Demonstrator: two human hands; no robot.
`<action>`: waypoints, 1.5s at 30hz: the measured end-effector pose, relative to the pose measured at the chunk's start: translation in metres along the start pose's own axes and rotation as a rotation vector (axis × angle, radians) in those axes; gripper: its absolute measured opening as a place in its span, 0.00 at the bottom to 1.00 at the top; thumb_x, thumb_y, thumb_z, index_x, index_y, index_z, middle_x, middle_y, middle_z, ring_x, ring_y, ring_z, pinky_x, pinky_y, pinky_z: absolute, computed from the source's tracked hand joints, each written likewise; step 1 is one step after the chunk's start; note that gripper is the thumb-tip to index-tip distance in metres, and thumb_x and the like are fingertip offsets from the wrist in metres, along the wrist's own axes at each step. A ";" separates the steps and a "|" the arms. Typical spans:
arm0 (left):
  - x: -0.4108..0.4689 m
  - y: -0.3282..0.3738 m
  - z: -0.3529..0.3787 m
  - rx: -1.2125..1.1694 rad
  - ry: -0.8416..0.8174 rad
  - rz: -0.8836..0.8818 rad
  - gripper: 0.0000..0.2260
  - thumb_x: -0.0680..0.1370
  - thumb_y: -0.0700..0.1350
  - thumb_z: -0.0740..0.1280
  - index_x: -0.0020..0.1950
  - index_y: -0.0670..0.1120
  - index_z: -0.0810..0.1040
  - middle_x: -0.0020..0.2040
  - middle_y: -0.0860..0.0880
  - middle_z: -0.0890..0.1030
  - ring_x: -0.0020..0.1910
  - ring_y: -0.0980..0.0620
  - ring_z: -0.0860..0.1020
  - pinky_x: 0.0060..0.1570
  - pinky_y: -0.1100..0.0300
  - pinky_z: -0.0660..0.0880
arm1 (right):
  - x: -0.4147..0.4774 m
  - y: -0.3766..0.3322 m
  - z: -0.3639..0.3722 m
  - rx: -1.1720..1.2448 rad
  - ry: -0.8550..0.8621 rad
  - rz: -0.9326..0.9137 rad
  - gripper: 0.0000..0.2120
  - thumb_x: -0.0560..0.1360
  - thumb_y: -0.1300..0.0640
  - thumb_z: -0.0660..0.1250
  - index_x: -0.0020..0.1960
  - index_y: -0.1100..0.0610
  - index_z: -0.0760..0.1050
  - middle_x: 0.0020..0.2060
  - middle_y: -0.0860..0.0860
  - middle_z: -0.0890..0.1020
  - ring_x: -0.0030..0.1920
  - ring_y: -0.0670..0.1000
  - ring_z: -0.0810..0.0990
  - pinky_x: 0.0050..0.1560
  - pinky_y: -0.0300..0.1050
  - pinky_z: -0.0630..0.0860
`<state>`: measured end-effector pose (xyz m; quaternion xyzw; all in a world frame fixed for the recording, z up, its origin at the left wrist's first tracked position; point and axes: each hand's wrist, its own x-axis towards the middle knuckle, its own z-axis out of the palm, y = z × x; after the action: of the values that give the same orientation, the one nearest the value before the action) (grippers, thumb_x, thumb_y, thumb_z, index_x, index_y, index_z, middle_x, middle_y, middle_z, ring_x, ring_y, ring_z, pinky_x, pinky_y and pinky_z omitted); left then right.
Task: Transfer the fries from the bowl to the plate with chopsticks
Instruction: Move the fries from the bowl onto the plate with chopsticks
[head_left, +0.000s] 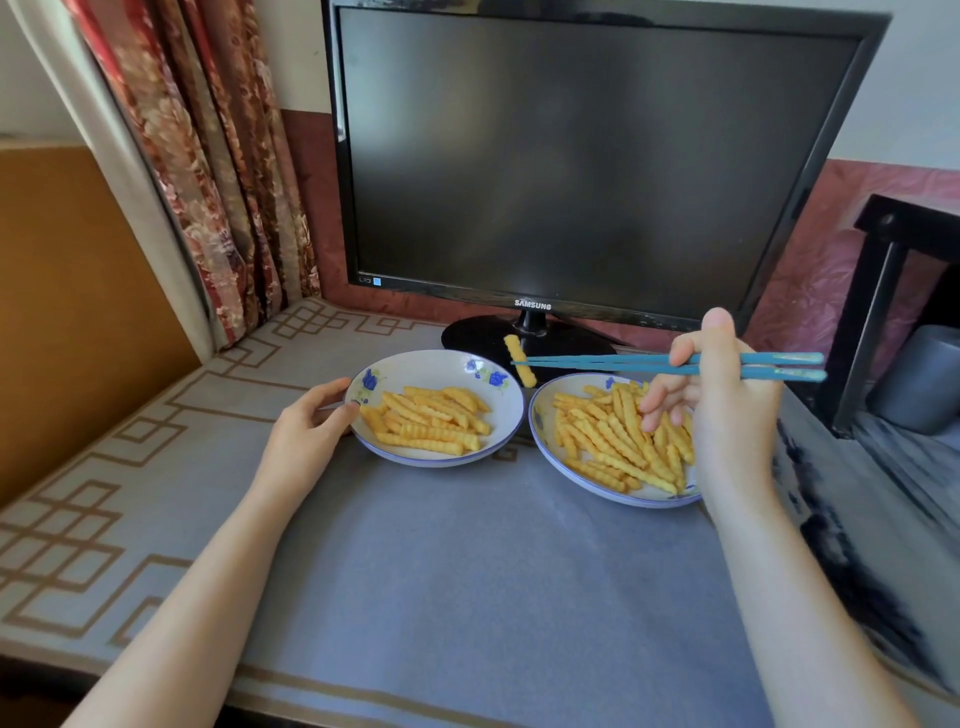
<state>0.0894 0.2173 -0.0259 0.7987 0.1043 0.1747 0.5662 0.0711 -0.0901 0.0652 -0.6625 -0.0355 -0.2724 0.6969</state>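
Head view shows the right hand (727, 410) raised over the near side of the right dish (542, 415), thumb and forefinger pinching a pair of blue chopsticks (623, 364) while the lower fingers hang loosely spread above the food. From that hand the sticks run level out to its left, their thick ends poking past the hand on the other side. At the far tips, well out from the hand, a single crinkle-cut fry (521, 359) is clamped between the two sticks, hanging nearly upright in the air over the gap between the two dishes.

Directly under the right hand, a heap of fries (613, 441) lies in the right dish. Further left of the held fry sits the left dish (426, 371), white with blue flowers, holding a smaller pile of fries (431, 421). Which dish is the bowl and which the plate cannot be told; both look alike. The left hand (306, 431) grips the left dish at its outer rim, thumb on the edge and fingers curled round it.

Both dishes touch or nearly touch, standing on a blue-grey patterned cloth (467, 545). Beyond the hands stands a dark Samsung monitor (571, 156); a floral curtain (208, 182) hangs far left
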 end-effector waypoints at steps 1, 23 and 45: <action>0.000 0.000 0.000 0.001 -0.001 0.003 0.14 0.78 0.42 0.65 0.63 0.49 0.76 0.52 0.51 0.81 0.46 0.57 0.80 0.53 0.58 0.72 | -0.004 0.001 0.005 0.003 -0.021 0.002 0.20 0.83 0.50 0.54 0.36 0.58 0.68 0.19 0.56 0.75 0.18 0.53 0.72 0.23 0.40 0.61; -0.001 0.000 0.000 -0.008 -0.003 0.009 0.13 0.78 0.42 0.65 0.63 0.49 0.77 0.51 0.51 0.81 0.46 0.56 0.80 0.54 0.57 0.73 | 0.017 0.000 -0.020 -0.102 -0.020 -0.002 0.19 0.82 0.52 0.54 0.36 0.59 0.69 0.18 0.57 0.73 0.15 0.52 0.67 0.19 0.34 0.61; 0.000 0.000 -0.001 0.011 -0.005 0.015 0.12 0.78 0.42 0.65 0.61 0.50 0.77 0.55 0.50 0.81 0.48 0.53 0.80 0.60 0.53 0.74 | 0.018 0.005 -0.020 -0.180 0.017 -0.004 0.21 0.82 0.49 0.55 0.35 0.59 0.70 0.18 0.56 0.75 0.15 0.52 0.69 0.20 0.35 0.64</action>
<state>0.0891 0.2180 -0.0261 0.8032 0.0978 0.1762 0.5607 0.0825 -0.1156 0.0657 -0.7200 -0.0060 -0.2814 0.6343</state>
